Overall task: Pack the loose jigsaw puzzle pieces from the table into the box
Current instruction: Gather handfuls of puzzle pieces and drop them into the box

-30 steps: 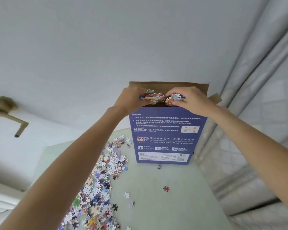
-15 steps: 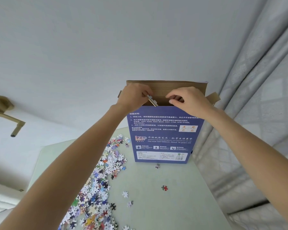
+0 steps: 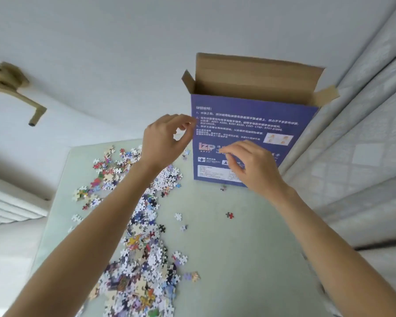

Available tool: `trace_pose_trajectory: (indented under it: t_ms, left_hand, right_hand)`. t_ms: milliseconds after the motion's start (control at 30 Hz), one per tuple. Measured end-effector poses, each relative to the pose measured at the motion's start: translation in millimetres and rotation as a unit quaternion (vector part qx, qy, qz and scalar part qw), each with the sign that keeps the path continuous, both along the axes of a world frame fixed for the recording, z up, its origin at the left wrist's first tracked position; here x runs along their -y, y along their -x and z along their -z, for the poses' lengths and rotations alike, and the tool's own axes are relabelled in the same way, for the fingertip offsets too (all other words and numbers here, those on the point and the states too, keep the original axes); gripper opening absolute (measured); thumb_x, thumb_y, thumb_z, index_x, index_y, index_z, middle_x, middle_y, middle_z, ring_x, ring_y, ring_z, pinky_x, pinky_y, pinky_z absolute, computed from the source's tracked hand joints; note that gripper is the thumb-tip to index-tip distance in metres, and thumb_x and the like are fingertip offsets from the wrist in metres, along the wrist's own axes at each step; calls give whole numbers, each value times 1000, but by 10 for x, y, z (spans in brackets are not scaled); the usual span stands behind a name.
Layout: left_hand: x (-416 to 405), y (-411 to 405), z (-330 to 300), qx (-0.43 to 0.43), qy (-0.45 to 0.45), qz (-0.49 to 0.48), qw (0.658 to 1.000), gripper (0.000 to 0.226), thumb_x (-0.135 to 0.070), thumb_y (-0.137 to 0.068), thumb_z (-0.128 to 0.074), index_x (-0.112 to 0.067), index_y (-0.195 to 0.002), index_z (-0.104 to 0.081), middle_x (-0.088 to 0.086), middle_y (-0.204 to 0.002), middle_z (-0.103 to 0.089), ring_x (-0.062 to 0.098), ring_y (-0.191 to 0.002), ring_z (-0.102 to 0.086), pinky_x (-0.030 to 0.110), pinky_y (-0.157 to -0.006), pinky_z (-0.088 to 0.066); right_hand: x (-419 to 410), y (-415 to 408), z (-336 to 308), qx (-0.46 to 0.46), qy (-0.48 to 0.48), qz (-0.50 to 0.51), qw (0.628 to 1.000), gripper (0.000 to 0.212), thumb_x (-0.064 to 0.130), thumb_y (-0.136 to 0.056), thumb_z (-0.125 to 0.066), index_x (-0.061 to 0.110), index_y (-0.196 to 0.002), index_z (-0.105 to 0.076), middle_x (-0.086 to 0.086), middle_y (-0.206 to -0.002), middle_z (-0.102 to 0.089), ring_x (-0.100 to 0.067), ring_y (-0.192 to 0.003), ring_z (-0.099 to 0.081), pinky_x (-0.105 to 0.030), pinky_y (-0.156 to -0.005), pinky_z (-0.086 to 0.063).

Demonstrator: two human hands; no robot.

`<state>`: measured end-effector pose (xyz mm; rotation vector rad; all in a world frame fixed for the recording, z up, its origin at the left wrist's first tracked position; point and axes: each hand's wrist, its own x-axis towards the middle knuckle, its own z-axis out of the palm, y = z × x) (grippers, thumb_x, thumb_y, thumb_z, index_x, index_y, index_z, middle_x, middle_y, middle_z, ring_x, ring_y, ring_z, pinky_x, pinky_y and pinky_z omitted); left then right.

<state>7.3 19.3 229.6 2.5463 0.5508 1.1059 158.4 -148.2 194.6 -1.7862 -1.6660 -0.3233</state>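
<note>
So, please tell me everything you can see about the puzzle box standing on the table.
The box is tall and flat, standing upright at the far edge of the pale green table, close to the grey curtain. Its front is dark blue with white printed text and a small logo; the inside looks like plain brown cardboard. The top is open, with the back flap up and both side flaps spread outward. The right hand is in front of its lower face; contact cannot be told. One loose piece lies near its base.
</note>
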Motion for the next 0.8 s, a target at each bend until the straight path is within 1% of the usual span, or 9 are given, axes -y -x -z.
trace_pose_trajectory:
  t_ms: [133, 200, 267, 367, 433, 500, 567, 700, 800]
  left_hand:
    - [130, 513, 788, -80, 64, -42, 994, 21, -28, -86, -53, -22, -97, -70, -7, -87, -70, 15, -80, -65, 30, -62, -54]
    - [179, 779, 1211, -161, 105, -61, 979, 24, -30, -86, -51, -23, -101, -68, -5, -95, -70, 18, -85, -65, 33, -68, -56]
    - [225, 1004, 1569, -238, 145, -80, 957, 35, -36, -86, -45, -20, -111, -64, -1, -107, -68, 21, -95, -64, 37, -82, -54]
    - [324, 1344, 2022, -341, 185, -109, 915, 47, -40, -89, -47, -19, -131, -49, 2, -133, -52, 23, -125, -47, 45, -108, -35]
    - [367, 1580, 2259, -379, 207, -138, 891, 54, -42, -90, -51, -22, -139, -39, 0, -145, -38, 21, -136, -31, 43, -115, -19]
    - [407, 1766, 2381, -399, 217, -168, 875, 59, -48, -90, -49, -27, -142, -32, -3, -150, -27, 18, -140, -21, 40, -115, -10]
    - [416, 1914, 2456, -404, 230, -190, 865, 60, -49, -90, -49, -30, -143, -29, -4, -152, -22, 18, -141, -17, 41, -114, -9]
    - [405, 2138, 2604, -402, 260, -193, 856, 61, -49, -90, -47, -29, -143, -27, -3, -153, -22, 18, -141, -16, 45, -116, -14]
    - [379, 2191, 2659, -391, 267, -187, 861, 60, -51, -90, -46, -28, -142, -30, -2, -151, -26, 20, -140, -20, 46, -116, -16]
  right_hand:
    - [155, 218, 890, -94, 110, 36, 989, 21, 17, -88, -51, 14, -99, -69, 2, -99, -69, -18, -92, -62, -34, -73, -54]
    - [226, 273, 1348, -126, 171, 57, 976, 22, 13, -87, -57, 12, -108, -66, -1, -112, -65, -20, -106, -58, -38, -85, -51]
    - [263, 275, 1701, -143, 231, 77, 959, 33, 15, -89, -59, 7, -121, -59, -8, -129, -56, -24, -123, -49, -42, -101, -42]
    - [225, 263, 2109, -159, 295, 124, 934, 50, 27, -89, -51, 4, -134, -45, -14, -144, -40, -32, -133, -35, -46, -109, -31]
    - [143, 260, 2310, -171, 326, 168, 915, 59, 37, -90, -43, 6, -139, -38, -16, -148, -33, -35, -136, -28, -50, -110, -26]
    - [56, 261, 2418, -172, 339, 207, 902, 55, 30, -93, -45, 6, -141, -35, -19, -149, -29, -36, -139, -22, -50, -112, -20]
    - [-67, 324, 2488, -176, 329, 224, 900, 50, 23, -92, -43, 4, -138, -38, -20, -149, -28, -36, -140, -21, -50, -113, -16]
    - [-296, 728, 2588, -176, 331, 208, 903, 63, 40, -88, -24, 6, -140, -37, -15, -154, -21, -30, -143, -16, -47, -114, -6]
    - [-424, 1134, 2589, -160, 345, 120, 917, 66, 47, -89, -19, 9, -142, -34, -11, -156, -13, -25, -145, -8, -41, -116, 0]
